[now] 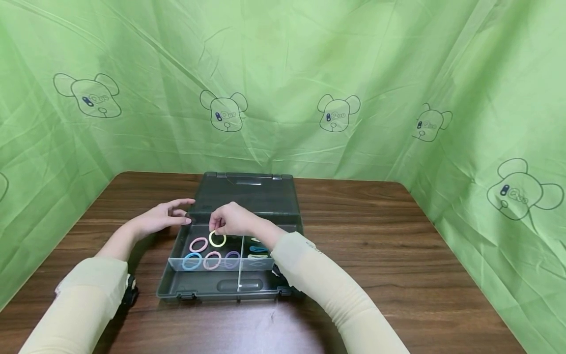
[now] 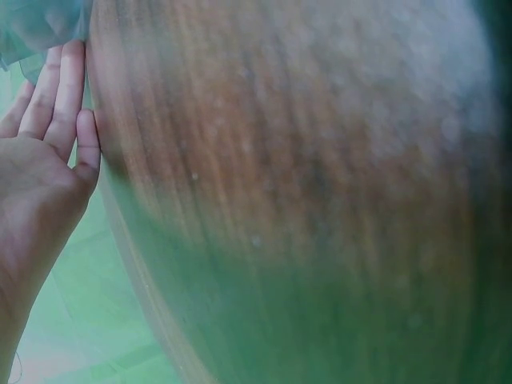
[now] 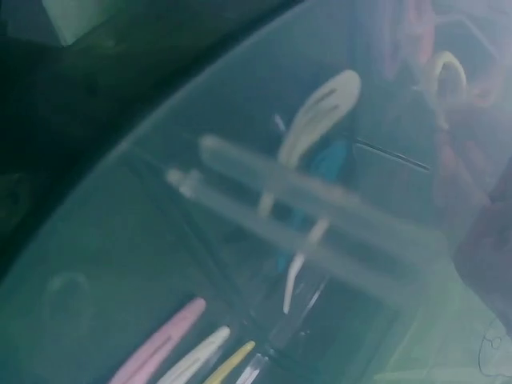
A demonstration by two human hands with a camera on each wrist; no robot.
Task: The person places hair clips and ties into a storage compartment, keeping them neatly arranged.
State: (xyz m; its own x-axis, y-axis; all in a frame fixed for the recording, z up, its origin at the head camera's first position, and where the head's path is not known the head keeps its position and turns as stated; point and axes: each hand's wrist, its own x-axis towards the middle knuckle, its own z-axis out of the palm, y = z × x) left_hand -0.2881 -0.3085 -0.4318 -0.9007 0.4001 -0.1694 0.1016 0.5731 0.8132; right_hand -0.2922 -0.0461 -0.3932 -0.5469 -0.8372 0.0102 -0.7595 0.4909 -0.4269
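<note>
A dark see-through plastic box (image 1: 199, 282) lies on the table with its lid (image 1: 247, 196) laid back. My right hand (image 1: 234, 219) pinches a yellow hair tie (image 1: 218, 246) over the left compartment. Below it are pink hair ties (image 1: 205, 244), a blue hair tie (image 1: 192, 269) and a purple hair tie (image 1: 232, 252). My left hand (image 1: 162, 217) rests by the box's left edge, fingers loosely extended and holding nothing. In the right wrist view, hair clips (image 3: 320, 112) in white, blue, pink and yellow lie in the box, somewhat blurred.
A clear divider (image 1: 208, 263) crosses the box, and another splits it left from right. The brown wooden table (image 1: 376, 255) extends to both sides. Green cloth (image 1: 283, 59) with printed bear heads hangs behind and at the sides.
</note>
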